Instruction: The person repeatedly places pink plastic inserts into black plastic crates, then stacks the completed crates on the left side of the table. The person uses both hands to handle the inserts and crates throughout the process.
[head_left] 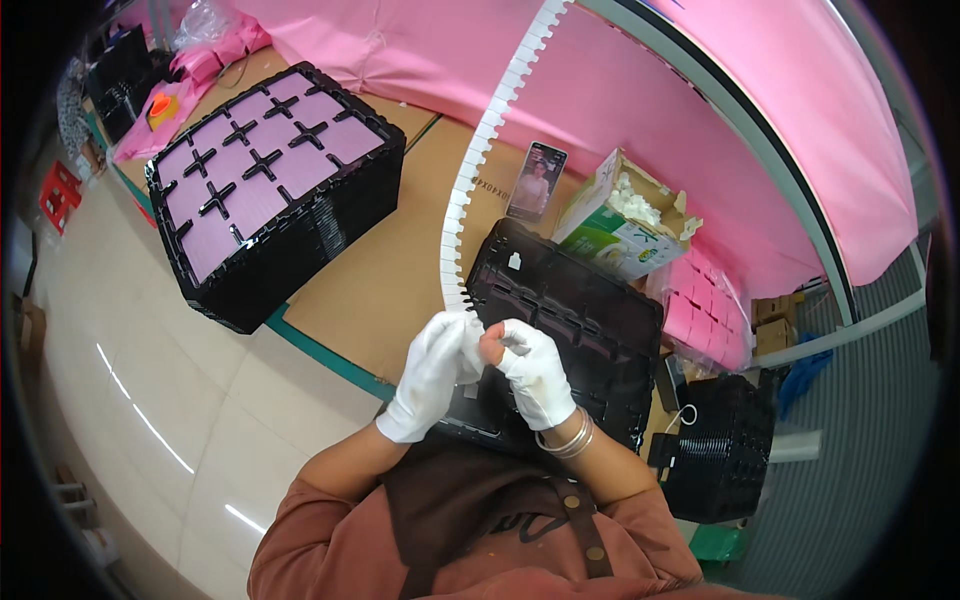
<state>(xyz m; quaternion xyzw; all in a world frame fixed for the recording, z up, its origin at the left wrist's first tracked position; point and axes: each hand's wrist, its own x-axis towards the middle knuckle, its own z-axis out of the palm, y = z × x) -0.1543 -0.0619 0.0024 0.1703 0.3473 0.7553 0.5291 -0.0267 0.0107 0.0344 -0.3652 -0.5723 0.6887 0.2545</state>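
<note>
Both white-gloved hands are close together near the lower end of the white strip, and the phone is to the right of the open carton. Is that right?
Not quite: the head view shows the phone to the left of the open carton. The left hand and right hand are close together near the white strip's lower end, as you said.

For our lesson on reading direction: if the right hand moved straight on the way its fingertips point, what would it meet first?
Most likely the gloved left hand, which lies close ahead of the right hand; depth is unclear, so they may already be touching.
</note>
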